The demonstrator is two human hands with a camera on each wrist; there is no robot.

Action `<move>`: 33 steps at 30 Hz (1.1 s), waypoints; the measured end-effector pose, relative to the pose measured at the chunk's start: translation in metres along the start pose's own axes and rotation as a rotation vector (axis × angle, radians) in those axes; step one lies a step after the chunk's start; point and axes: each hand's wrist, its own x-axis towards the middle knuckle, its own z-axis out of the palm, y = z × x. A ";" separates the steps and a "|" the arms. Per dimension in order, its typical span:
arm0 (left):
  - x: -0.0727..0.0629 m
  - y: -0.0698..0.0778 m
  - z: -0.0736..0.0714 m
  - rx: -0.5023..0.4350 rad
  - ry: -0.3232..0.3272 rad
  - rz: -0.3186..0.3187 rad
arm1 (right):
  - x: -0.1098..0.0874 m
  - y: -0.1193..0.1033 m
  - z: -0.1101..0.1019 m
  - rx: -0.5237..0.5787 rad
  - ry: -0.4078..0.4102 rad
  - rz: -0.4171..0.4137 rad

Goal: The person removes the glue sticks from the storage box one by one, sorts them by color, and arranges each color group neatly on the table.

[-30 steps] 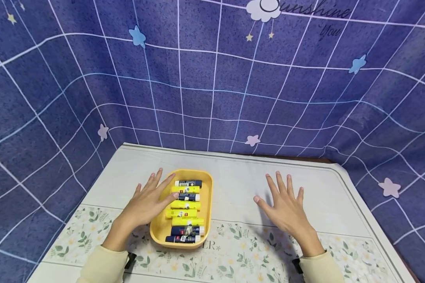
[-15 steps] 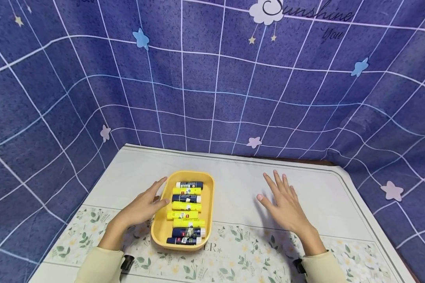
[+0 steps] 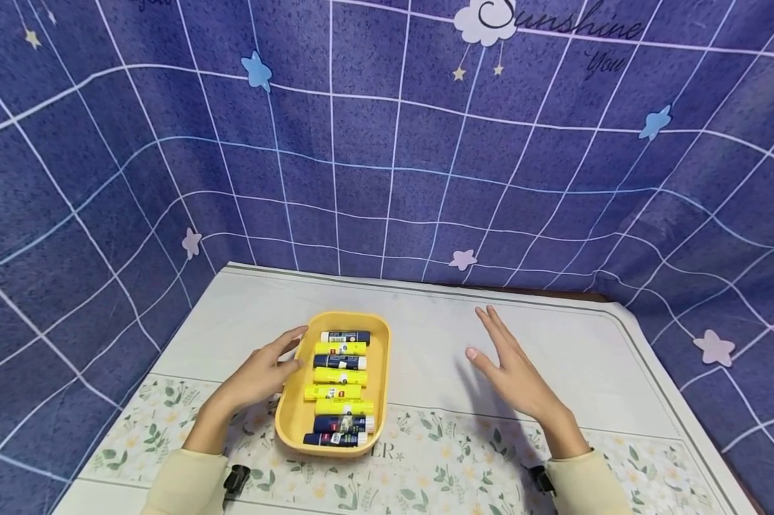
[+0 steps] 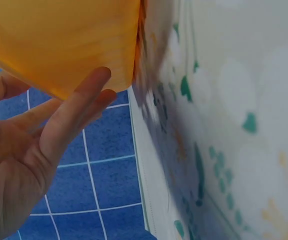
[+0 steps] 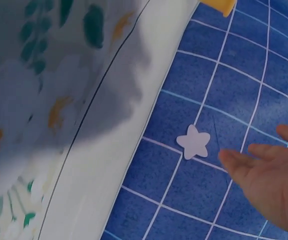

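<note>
Dark blue, star-patterned grid curtain [image 3: 361,200] hanging behind the table and down both sides. The white, flower-printed tabletop [image 3: 438,350] runs up to it. Yellow plastic tray [image 3: 379,365] is sitting left of centre on there, long axis going near edge to far edge. Left hand [image 3: 258,375] is the closer one by miles, right at the tray's left rim, fingers loosely spread, no obvious pinch; can't tell if they're touching. Right hand [image 3: 518,379] is well off right, fingers straight, holding nothing. Eight navy and yellow glue sticks [image 3: 332,392] lie crosswise inside the tray.
</note>
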 end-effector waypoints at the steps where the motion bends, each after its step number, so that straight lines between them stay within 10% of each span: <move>1: 0.000 0.000 0.001 -0.001 -0.001 -0.001 | 0.000 -0.001 0.001 0.023 -0.004 -0.007; 22: 0.005 -0.004 0.003 -0.032 0.000 -0.038 | 0.021 -0.024 0.030 0.460 -0.138 -0.058; 33: 0.001 -0.006 0.001 -0.040 0.004 -0.061 | 0.037 -0.058 0.060 0.505 -0.210 -0.089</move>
